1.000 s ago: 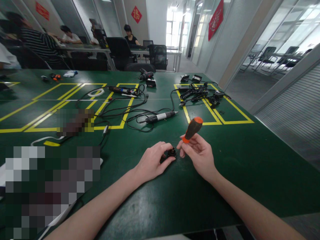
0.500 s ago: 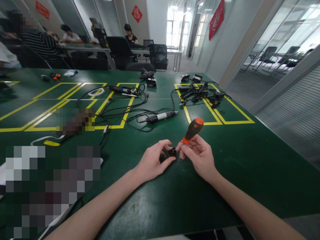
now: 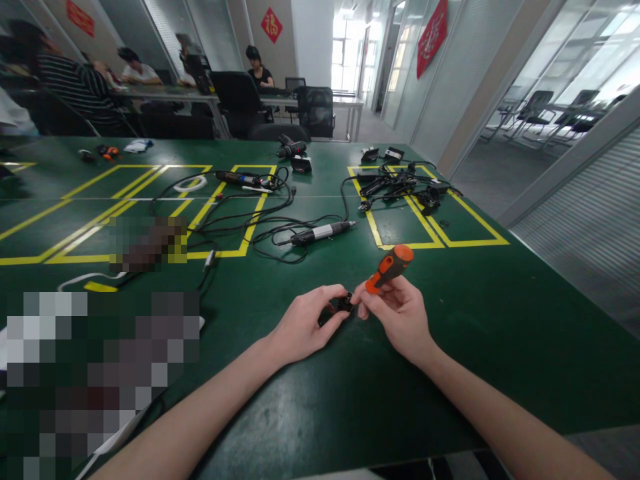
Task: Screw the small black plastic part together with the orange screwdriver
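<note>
My left hand [image 3: 313, 320] rests on the green table [image 3: 280, 427], thumb and fingers curved around a small black part [image 3: 345, 303] whose short round neck points up. Its exact kind is too small to tell. Close beside it on the right, my right hand [image 3: 397, 310] grips an orange and black screwdriver [image 3: 391, 268], its handle tilted up and to the right. The screwdriver's shaft is hidden by the fingers. My right fingertips come up to the black part; whether they touch it I cannot tell.
Ahead lies a grey and black electric screwdriver [image 3: 320, 233] with its coiled cable. Black corded parts [image 3: 395, 187] are heaped at the back right. A power drill [image 3: 291, 148] lies at the far edge. People sit at another table [image 3: 175, 95] beyond.
The screwdriver handle has tipped lower and to the right and turned a little in my right hand. My left hand stays around the black part.
</note>
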### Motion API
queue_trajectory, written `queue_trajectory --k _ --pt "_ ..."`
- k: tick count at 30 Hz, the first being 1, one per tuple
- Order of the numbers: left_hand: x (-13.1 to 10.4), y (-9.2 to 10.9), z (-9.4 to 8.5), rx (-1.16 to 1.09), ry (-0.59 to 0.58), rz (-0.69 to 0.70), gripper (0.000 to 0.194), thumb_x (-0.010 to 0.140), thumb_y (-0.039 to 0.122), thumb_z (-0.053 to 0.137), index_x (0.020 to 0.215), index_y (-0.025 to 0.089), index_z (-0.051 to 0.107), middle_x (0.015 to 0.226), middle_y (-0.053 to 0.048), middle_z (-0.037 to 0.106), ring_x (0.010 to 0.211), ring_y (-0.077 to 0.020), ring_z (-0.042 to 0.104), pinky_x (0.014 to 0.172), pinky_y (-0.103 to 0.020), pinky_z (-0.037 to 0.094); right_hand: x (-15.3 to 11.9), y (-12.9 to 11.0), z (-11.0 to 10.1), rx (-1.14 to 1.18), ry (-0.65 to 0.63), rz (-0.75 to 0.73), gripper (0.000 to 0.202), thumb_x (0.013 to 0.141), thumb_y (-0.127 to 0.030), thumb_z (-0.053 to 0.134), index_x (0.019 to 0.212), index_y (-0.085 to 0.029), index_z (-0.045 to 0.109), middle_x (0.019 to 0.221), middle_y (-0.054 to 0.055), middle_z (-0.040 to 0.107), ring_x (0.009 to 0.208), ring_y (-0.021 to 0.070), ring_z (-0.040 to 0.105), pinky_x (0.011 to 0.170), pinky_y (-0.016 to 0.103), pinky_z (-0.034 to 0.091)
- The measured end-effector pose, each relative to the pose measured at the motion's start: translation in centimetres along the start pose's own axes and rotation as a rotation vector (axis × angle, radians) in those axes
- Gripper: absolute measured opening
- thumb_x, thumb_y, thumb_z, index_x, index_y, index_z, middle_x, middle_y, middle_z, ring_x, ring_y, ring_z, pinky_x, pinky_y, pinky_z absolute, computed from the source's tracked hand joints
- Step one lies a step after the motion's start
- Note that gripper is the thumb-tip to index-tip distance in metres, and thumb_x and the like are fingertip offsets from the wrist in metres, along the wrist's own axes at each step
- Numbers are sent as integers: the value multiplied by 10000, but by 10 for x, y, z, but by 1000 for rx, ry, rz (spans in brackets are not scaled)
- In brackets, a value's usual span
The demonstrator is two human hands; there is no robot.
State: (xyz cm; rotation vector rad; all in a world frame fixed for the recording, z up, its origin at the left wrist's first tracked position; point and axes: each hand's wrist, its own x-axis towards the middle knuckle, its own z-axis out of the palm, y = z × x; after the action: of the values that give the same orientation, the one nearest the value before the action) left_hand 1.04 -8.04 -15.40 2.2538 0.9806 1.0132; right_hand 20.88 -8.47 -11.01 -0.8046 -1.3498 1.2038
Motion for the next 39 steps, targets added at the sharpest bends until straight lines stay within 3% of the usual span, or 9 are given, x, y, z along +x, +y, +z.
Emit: queue_trajectory --k 10,15,25,28,33,39 --pt "6 3 -7 58 -70 56 297 974 219 582 1268 219 542 1108 -55 703 899 -169 700 808 -311 573 2 -1 -2 -5 -33 -20 190 956 -377 673 885 -203 699 680 -6 654 552 123 611 554 274 541" --pt "9 8 -10 92 -101 46 235 982 236 568 1215 216 579 1011 -36 709 871 -170 690 784 -299 557 1 0 -1 -34 -11 -6 191 905 -393 734 916 -204 709 738 9 690 552 128 616 538 286 556" --pt "13 11 -14 133 -143 85 180 986 213 547 1159 209 598 1058 -57 704 932 -180 678 803 -292 553 4 -3 1 -63 -2 -85 152 930 -344 708 890 -217 782 882 25 646 555 99 614 513 275 544" --pt "13 11 -14 139 -141 95 192 991 220 551 1178 207 591 1062 -59 709 933 -180 679 807 -294 554 3 -2 0 -54 6 -70 148 931 -340 707 914 -209 773 857 22 657 557 104 619 522 277 548" --pt "14 10 -15 130 -161 103 200 998 219 538 1185 198 605 1101 -71 713 957 -184 680 819 -300 558 2 0 -1 -31 41 3 206 819 -324 831 910 -208 687 753 1 710 583 135 652 571 287 583" --pt "13 9 -14 105 -127 107 270 989 215 552 1257 209 585 1095 -65 715 967 -180 689 835 -295 564 2 3 -1 31 -17 2 167 927 -355 715 923 -197 665 744 7 702 567 122 639 560 271 571"
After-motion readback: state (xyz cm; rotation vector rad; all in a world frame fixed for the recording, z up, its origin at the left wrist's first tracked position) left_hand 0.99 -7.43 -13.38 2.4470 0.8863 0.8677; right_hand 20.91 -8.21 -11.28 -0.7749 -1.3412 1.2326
